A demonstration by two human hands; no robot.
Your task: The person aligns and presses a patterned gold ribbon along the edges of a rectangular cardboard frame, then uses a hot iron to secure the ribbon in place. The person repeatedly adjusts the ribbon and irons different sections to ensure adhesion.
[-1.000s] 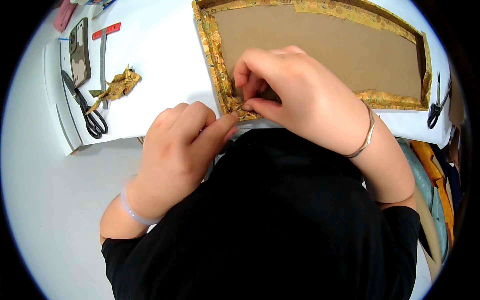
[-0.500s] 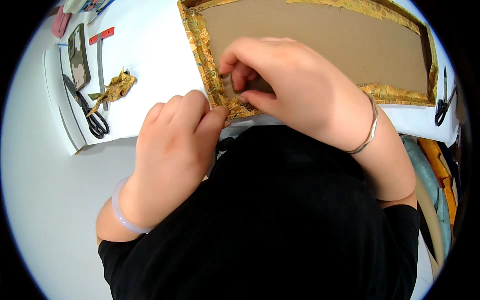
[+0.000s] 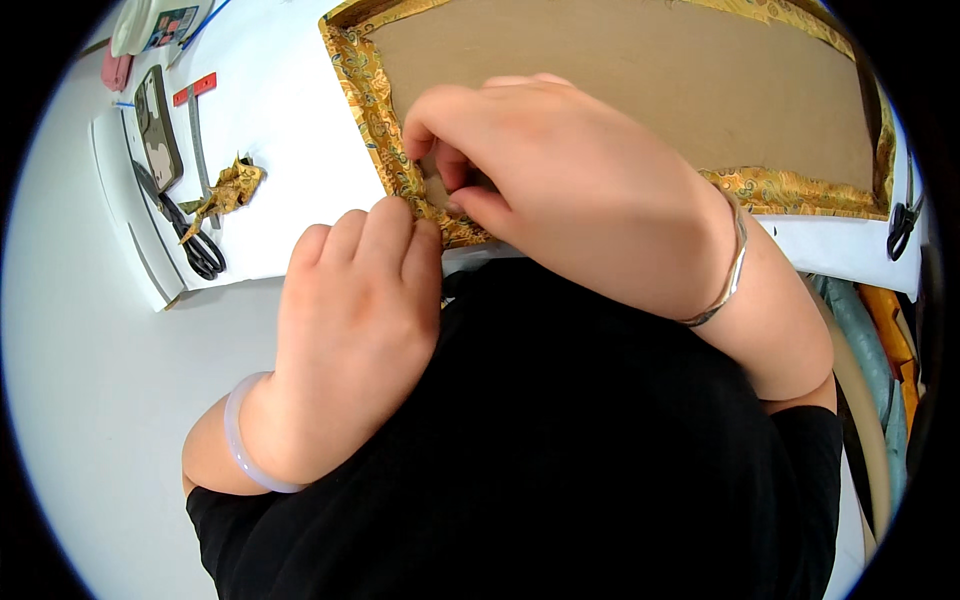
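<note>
A brown board (image 3: pixel 640 90) wrapped along its edges in gold patterned fabric (image 3: pixel 372 110) lies on a white table (image 3: pixel 290 150). My left hand (image 3: pixel 355 320), fingers curled, presses on the fabric at the board's near left corner. My right hand (image 3: pixel 575 190) bends over the same corner, its thumb and fingers pinching the folded fabric edge against the board. The corner itself is mostly hidden under both hands. A pale bangle circles my left wrist and a silver one my right.
At the table's left edge lie black scissors (image 3: pixel 190 240), a scrap of gold fabric (image 3: pixel 230 190), a phone (image 3: pixel 158 125) and a red-handled metal ruler (image 3: pixel 195 115). A second pair of black scissors (image 3: pixel 903 225) lies at the far right, with rolled cloths (image 3: pixel 880 340) below it.
Both hands shifted slightly up along the board's near left corner. My left fingers have closed flatter onto the fabric edge, and my right hand keeps pinching the fold.
</note>
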